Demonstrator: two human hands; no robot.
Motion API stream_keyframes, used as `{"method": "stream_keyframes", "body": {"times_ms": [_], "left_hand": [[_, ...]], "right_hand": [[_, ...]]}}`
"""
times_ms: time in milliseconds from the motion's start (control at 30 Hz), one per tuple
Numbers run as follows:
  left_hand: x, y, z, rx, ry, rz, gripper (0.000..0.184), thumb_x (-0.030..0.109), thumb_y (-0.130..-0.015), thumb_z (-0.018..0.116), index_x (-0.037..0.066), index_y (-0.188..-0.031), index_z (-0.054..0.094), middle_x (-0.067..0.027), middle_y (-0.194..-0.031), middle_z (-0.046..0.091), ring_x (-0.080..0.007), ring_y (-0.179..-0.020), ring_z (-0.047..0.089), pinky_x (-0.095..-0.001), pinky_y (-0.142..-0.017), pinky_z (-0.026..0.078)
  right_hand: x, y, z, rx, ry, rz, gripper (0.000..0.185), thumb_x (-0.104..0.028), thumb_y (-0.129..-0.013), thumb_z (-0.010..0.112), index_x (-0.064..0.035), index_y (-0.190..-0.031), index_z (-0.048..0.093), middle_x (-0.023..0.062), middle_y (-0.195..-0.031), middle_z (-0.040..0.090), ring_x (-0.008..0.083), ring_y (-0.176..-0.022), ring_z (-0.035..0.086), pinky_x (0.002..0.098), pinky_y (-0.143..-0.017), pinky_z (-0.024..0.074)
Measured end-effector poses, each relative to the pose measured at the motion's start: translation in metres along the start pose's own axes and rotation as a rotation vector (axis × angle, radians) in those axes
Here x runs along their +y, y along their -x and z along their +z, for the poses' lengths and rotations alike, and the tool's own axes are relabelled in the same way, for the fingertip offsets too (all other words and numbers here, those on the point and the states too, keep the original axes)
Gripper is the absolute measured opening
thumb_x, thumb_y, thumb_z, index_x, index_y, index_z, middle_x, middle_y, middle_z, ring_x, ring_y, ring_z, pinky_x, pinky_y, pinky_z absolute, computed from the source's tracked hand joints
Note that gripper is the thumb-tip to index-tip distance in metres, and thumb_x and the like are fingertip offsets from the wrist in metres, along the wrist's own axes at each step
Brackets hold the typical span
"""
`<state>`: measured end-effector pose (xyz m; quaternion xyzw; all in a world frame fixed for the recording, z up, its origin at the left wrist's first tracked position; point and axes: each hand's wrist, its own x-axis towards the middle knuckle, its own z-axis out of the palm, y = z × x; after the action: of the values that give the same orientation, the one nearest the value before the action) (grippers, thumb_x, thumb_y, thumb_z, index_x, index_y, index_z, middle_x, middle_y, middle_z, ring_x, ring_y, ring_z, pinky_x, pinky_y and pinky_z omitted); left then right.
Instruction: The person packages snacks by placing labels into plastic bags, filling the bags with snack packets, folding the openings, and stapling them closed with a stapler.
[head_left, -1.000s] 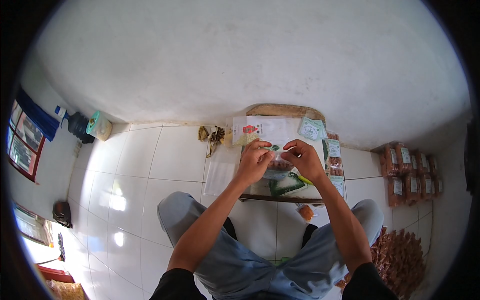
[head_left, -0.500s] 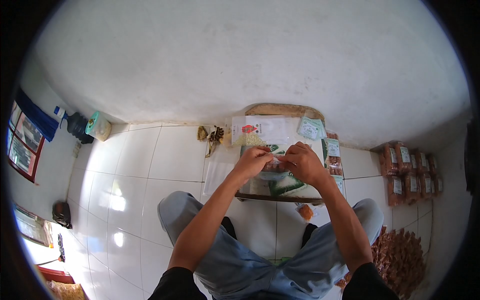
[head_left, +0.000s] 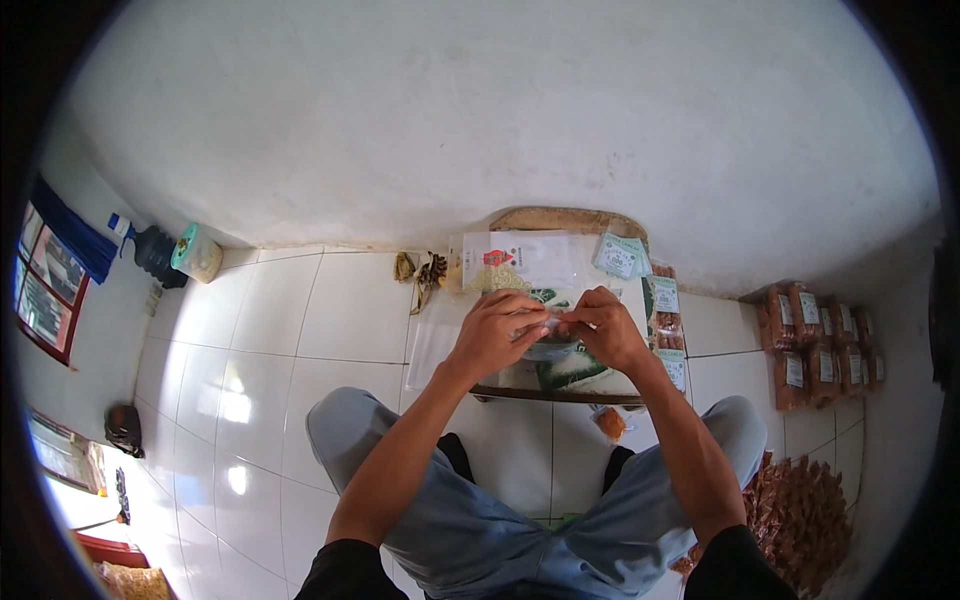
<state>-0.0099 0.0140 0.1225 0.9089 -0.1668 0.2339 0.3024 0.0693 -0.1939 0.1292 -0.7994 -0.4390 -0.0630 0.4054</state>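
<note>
My left hand (head_left: 500,328) and my right hand (head_left: 606,326) meet over a low table (head_left: 630,388), fingertips pinched close together at the top of a clear plastic bag (head_left: 550,347). Brownish contents show dimly through the bag, and my fingers cover most of it. Beneath it lies a green and white printed sack (head_left: 572,370). Behind my hands is a white plastic packet with a red print (head_left: 520,258). Green and white labels (head_left: 622,256) sit at the table's back right, near packed brown bags (head_left: 667,305) with labels.
Labelled brown packs (head_left: 808,345) stand stacked at the right wall. A heap of small brown packets (head_left: 805,515) lies by my right knee. An orange item in plastic (head_left: 610,423) is below the table edge. A lidded tub (head_left: 198,253) and water bottle (head_left: 158,254) stand far left.
My hands have come together from slightly apart, their fingertips now meeting over the bag. My left hand has turned and spread over it since half a second ago.
</note>
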Motion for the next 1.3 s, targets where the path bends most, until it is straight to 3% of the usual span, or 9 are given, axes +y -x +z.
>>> {"method": "stream_keyframes", "body": {"times_ms": [267,500,667,767,800,867,1033,1200,1300], "left_hand": [[0.001,0.003,0.01,-0.011,0.096,-0.096,0.012,0.017,-0.082,0.071,0.008,-0.088,0.074,-0.004,-0.109,0.067,-0.028,-0.116,0.056,-0.0396,-0.097,0.045],[0.001,0.008,0.02,-0.023,0.164,-0.193,0.011,0.017,-0.085,0.068,0.006,-0.087,0.073,-0.0097,-0.122,0.061,-0.0361,-0.126,0.046,-0.0424,-0.102,0.04],[-0.001,0.006,0.024,-0.088,0.473,-0.364,0.017,0.013,-0.087,0.065,-0.003,-0.087,0.07,-0.0179,-0.121,0.058,-0.0337,-0.1,0.062,-0.0383,-0.082,0.053],[0.002,0.003,0.023,-0.053,0.526,-0.377,0.017,0.011,-0.086,0.065,-0.005,-0.088,0.07,-0.0197,-0.119,0.058,-0.0313,-0.085,0.066,-0.0363,-0.077,0.053],[0.002,0.001,0.021,-0.055,0.527,-0.375,0.017,0.011,-0.086,0.065,-0.005,-0.088,0.07,-0.0197,-0.119,0.058,-0.0313,-0.085,0.066,-0.0363,-0.077,0.053],[0.003,-0.002,0.016,-0.19,0.451,-0.467,0.026,0.013,-0.09,0.063,-0.01,-0.1,0.065,-0.0167,-0.126,0.055,-0.0214,-0.09,0.067,-0.03,-0.075,0.055],[0.001,-0.003,0.015,-0.28,0.413,-0.596,0.031,0.017,-0.087,0.064,-0.012,-0.097,0.066,-0.0194,-0.125,0.056,-0.0226,-0.09,0.067,-0.0296,-0.075,0.053],[0.019,-0.001,0.011,-0.327,0.339,-0.75,0.033,0.022,-0.085,0.064,-0.011,-0.09,0.068,-0.0199,-0.118,0.06,-0.0217,-0.087,0.066,-0.0298,-0.075,0.052],[0.03,0.0,0.006,-0.513,0.379,-0.951,0.032,0.02,-0.085,0.065,-0.01,-0.095,0.068,-0.018,-0.11,0.064,-0.0195,-0.088,0.065,-0.03,-0.077,0.051]], "right_hand": [[-0.005,0.005,-0.002,-0.052,-0.129,0.138,0.019,-0.002,-0.075,0.071,-0.0069,-0.093,0.075,0.0101,-0.076,0.064,0.0261,-0.076,0.061,0.0353,-0.068,0.0501],[-0.006,0.007,-0.011,-0.132,-0.301,0.472,0.02,-0.005,-0.08,0.073,-0.0076,-0.1,0.074,0.0045,-0.079,0.069,0.0098,-0.072,0.061,0.0259,-0.067,0.0486],[-0.002,0.015,-0.013,-0.117,-0.376,0.536,0.017,-0.004,-0.083,0.071,-0.0043,-0.1,0.071,0.0035,-0.083,0.067,0.0095,-0.075,0.062,0.0245,-0.069,0.0497],[0.009,0.022,-0.004,-0.037,-0.327,0.36,0.012,-0.003,-0.084,0.071,-0.002,-0.095,0.07,0.0043,-0.092,0.064,0.011,-0.078,0.064,0.0262,-0.07,0.0515],[0.007,0.023,-0.002,-0.024,-0.27,0.301,0.012,-0.003,-0.083,0.071,-0.0023,-0.095,0.07,0.0052,-0.095,0.063,0.0131,-0.078,0.064,0.0272,-0.07,0.0523],[0.001,0.025,-0.001,-0.011,-0.213,0.241,0.013,-0.002,-0.083,0.07,-0.0026,-0.096,0.07,0.0062,-0.098,0.061,0.0151,-0.079,0.065,0.0281,-0.071,0.0532],[-0.026,0.025,-0.004,-0.03,0.151,-0.054,0.018,-0.012,-0.077,0.073,-0.0103,-0.095,0.069,0.006,-0.09,0.06,0.0251,-0.085,0.062,0.0357,-0.07,0.0529],[-0.035,0.031,0.0,-0.077,0.312,-0.167,0.017,-0.013,-0.074,0.073,-0.0103,-0.09,0.069,0.003,-0.086,0.06,0.0205,-0.084,0.06,0.034,-0.07,0.0494],[-0.043,0.038,0.006,-0.072,0.399,-0.246,0.016,-0.011,-0.07,0.074,-0.009,-0.085,0.068,0.0022,-0.085,0.06,0.0182,-0.083,0.059,0.0323,-0.072,0.0469]]}}
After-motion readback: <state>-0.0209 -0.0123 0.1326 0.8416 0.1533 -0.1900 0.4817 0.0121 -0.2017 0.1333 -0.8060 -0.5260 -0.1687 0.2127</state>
